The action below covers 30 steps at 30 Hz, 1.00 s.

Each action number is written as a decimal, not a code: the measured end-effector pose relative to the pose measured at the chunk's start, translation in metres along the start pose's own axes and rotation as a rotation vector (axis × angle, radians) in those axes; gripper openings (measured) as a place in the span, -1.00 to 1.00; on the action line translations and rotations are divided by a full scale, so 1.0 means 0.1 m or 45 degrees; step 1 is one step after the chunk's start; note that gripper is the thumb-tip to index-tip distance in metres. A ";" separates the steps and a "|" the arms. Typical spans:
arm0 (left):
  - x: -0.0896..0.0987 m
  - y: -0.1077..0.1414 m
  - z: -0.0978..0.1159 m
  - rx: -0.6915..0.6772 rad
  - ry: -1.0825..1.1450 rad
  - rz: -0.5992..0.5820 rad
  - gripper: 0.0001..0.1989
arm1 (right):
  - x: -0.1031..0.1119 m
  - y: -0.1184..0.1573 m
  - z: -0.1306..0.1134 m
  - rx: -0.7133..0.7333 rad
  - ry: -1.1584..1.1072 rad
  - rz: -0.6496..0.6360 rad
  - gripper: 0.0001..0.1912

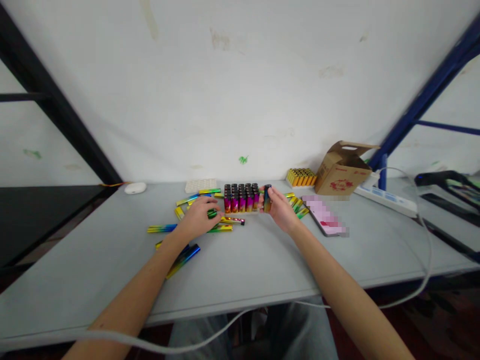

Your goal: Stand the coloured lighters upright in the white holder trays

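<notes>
My right hand [279, 207] is closed around an upright dark-blue and gold cylinder [267, 198], which looks like a battery. It is just right of a block of standing purple-and-orange cylinders [242, 201] with black tops, set in close rows. My left hand [200, 217] is curled palm down to the left of that block, fingers round a small shiny green piece [212, 213] whose kind is unclear. Under and around this hand lie shiny yellow, green and blue sleeves [183, 261]. A loose red-and-gold cylinder [234, 220] with a dark end lies near its fingertips.
Behind lies a white tray with round holes [200, 186]. A pack of yellow batteries [301, 177] and an open cardboard box [343, 170] stand back right. More sleeves [298, 205], a phone [324, 216], a power strip [390, 200] and a white case [135, 188] share the table. A white cable crosses the front.
</notes>
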<state>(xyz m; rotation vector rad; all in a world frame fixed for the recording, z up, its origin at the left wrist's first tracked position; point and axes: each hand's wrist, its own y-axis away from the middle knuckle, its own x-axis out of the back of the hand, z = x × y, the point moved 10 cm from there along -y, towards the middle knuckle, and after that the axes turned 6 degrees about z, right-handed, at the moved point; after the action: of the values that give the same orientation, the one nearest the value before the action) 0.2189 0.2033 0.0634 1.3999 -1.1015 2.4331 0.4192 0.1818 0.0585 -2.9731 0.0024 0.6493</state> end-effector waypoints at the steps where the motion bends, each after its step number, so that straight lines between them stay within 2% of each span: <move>1: -0.03 0.01 0.01 -0.011 0.007 -0.027 -0.73 | 0.01 0.00 0.01 -0.011 -0.001 0.005 -0.56; 5: -0.12 0.02 0.05 -0.024 0.069 -0.116 -0.75 | 0.01 0.01 0.06 -0.043 0.046 0.006 -0.54; 13: -0.19 0.02 0.03 0.092 0.187 -0.257 -0.78 | 0.01 0.00 0.12 -0.064 0.075 -0.010 -0.55; 17: -0.17 0.01 0.04 0.121 0.217 -0.264 -0.78 | 0.03 -0.02 0.13 -0.114 0.011 0.019 -0.56; 24: -0.16 0.02 0.04 0.110 0.204 -0.248 -0.75 | 0.02 -0.03 0.17 -0.169 -0.068 -0.035 -0.55; 30: -0.13 -0.01 -0.02 0.109 0.158 -0.142 -0.72 | -0.01 -0.02 0.19 -0.222 -0.076 -0.038 -0.54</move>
<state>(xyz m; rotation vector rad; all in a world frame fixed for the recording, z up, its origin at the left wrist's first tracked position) 0.2252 0.2080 0.0530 1.2763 -0.8782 2.4754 0.4099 0.1852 0.0417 -3.1107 -0.1082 0.7724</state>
